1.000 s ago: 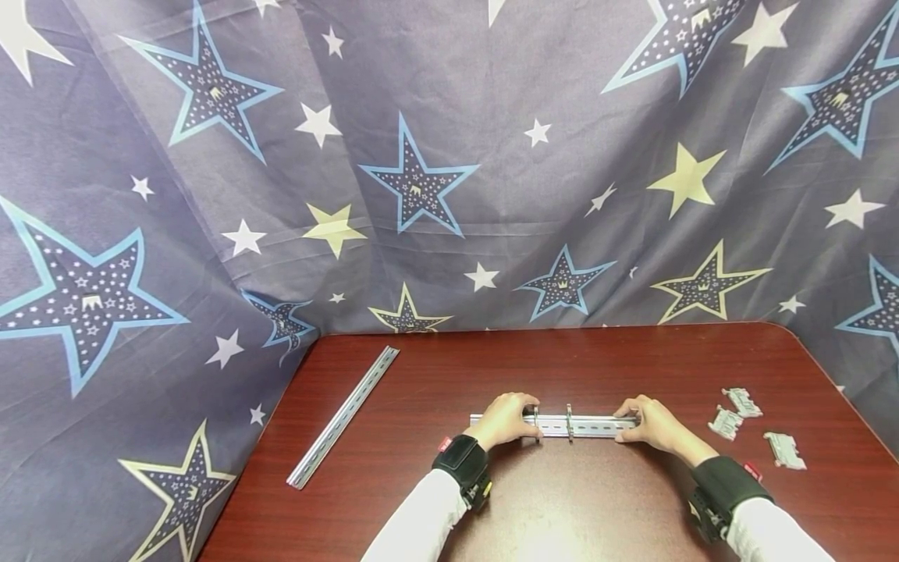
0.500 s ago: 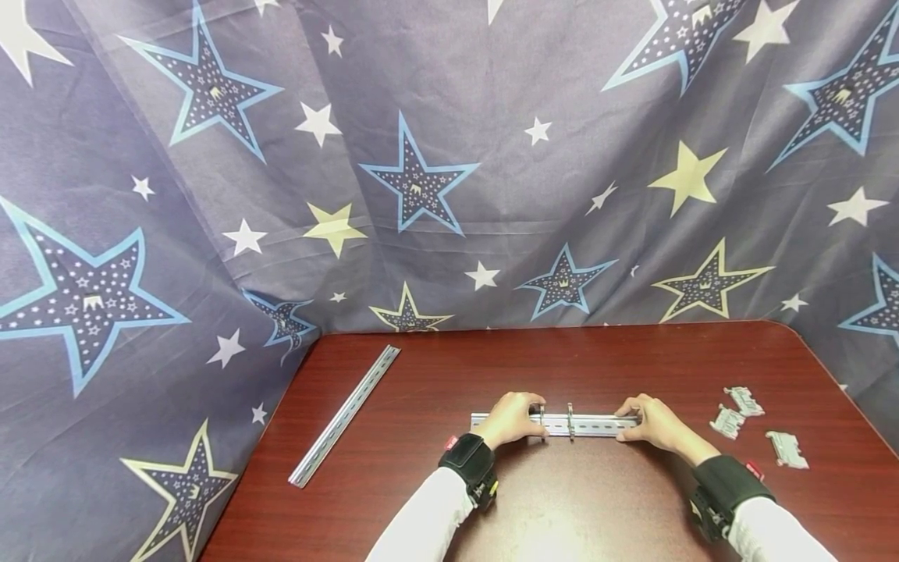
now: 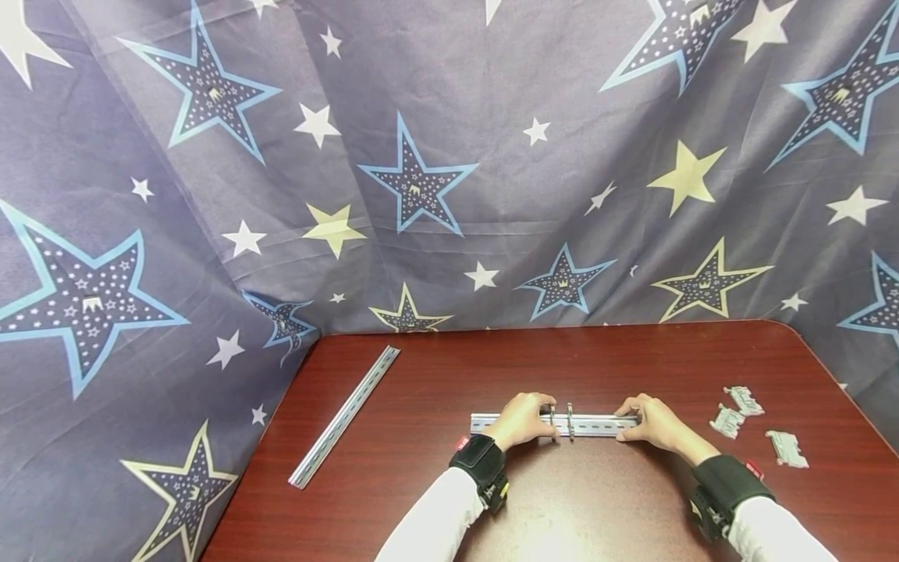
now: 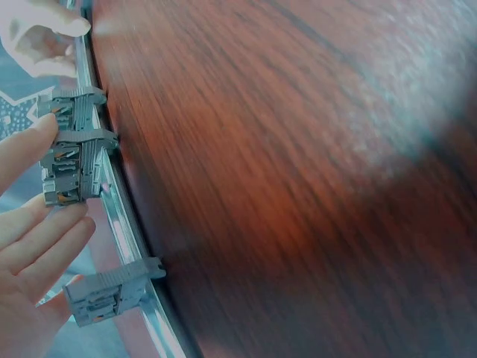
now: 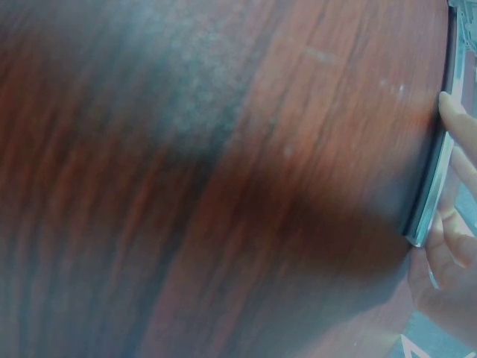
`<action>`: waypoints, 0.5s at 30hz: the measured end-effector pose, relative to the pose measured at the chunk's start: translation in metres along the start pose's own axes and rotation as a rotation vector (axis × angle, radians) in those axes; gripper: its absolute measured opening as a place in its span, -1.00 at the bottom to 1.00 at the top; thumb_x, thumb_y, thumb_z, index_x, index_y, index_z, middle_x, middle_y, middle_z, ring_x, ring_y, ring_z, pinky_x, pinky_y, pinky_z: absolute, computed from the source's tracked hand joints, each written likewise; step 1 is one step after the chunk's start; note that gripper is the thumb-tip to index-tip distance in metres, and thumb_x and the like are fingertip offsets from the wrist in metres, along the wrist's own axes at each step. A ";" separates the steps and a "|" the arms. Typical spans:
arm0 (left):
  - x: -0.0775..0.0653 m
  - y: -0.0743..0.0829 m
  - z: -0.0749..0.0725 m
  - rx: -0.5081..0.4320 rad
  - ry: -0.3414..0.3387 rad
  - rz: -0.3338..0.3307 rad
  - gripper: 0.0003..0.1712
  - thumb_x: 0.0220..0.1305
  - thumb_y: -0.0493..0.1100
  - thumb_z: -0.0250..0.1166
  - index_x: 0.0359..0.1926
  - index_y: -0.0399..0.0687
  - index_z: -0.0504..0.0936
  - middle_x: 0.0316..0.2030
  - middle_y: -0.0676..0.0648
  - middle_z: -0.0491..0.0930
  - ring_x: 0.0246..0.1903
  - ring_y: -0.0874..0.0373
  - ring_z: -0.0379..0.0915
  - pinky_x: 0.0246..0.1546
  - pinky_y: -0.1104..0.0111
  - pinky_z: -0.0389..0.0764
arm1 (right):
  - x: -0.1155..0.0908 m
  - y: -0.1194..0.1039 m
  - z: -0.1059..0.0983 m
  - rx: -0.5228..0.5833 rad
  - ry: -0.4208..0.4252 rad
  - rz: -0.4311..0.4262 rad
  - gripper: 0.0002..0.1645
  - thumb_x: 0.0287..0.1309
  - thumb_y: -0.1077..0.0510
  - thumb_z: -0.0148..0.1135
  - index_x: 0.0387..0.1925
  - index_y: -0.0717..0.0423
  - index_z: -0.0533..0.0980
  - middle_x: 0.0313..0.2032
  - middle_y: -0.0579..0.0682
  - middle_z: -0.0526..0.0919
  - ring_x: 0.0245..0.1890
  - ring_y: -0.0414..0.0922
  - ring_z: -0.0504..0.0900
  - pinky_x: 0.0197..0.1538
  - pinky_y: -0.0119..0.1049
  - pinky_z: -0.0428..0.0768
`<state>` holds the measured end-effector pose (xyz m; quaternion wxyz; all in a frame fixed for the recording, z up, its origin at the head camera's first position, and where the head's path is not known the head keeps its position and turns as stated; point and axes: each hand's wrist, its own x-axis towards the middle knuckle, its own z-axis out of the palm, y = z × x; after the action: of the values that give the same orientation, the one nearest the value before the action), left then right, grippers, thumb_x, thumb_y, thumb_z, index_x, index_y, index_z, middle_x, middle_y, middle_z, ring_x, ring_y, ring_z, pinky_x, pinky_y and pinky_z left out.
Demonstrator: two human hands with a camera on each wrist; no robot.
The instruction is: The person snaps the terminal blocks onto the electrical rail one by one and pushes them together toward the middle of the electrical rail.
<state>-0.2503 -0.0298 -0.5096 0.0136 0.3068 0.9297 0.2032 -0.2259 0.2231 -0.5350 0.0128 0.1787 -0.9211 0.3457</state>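
Head view: metal rail (image 3: 600, 426) lies crosswise on the bench (image 3: 435, 375). Left hand (image 3: 520, 421) pinches a clip (image 3: 553, 422) on it, just beside second clip (image 3: 570, 422); right hand (image 3: 659, 427) grip holds rail's right end. Left wrist: third clip (image 4: 108, 294) on rail.

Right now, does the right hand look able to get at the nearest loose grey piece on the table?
Probably yes: that grey piece lies right of the right hand, with nothing visible between them, though this hand would first need to release the rail.
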 end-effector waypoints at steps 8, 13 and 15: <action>0.003 0.001 0.003 -0.010 -0.002 0.013 -0.44 -0.26 -0.04 0.42 -0.13 -0.15 0.58 -0.25 -0.04 0.62 -0.25 0.18 0.53 -0.27 0.47 0.45 | 0.000 0.000 0.000 0.004 0.001 -0.005 -0.64 -0.44 0.16 0.45 -0.44 0.16 0.55 -0.45 0.02 0.50 -0.48 -0.15 0.40 -0.42 -0.31 0.35; 0.009 -0.009 0.015 -0.031 -0.003 0.028 -0.44 -0.23 0.01 0.41 -0.12 -0.12 0.57 -0.27 -0.02 0.61 -0.28 0.21 0.52 -0.30 0.46 0.45 | 0.000 0.000 0.000 -0.006 0.001 -0.008 -0.64 -0.44 0.16 0.45 -0.45 0.16 0.55 -0.46 0.02 0.50 -0.47 -0.15 0.41 -0.41 -0.31 0.36; 0.008 -0.007 0.013 -0.032 -0.005 0.027 -0.44 -0.23 0.01 0.41 -0.13 -0.11 0.57 -0.28 -0.01 0.61 -0.29 0.22 0.51 -0.30 0.47 0.44 | 0.000 0.000 0.000 -0.010 0.003 -0.010 -0.64 -0.44 0.16 0.45 -0.45 0.16 0.55 -0.46 0.01 0.50 -0.46 -0.15 0.42 -0.41 -0.30 0.37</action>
<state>-0.2591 -0.0254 -0.5235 0.0180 0.3193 0.9222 0.2175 -0.2259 0.2228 -0.5354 0.0168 0.1827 -0.9219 0.3411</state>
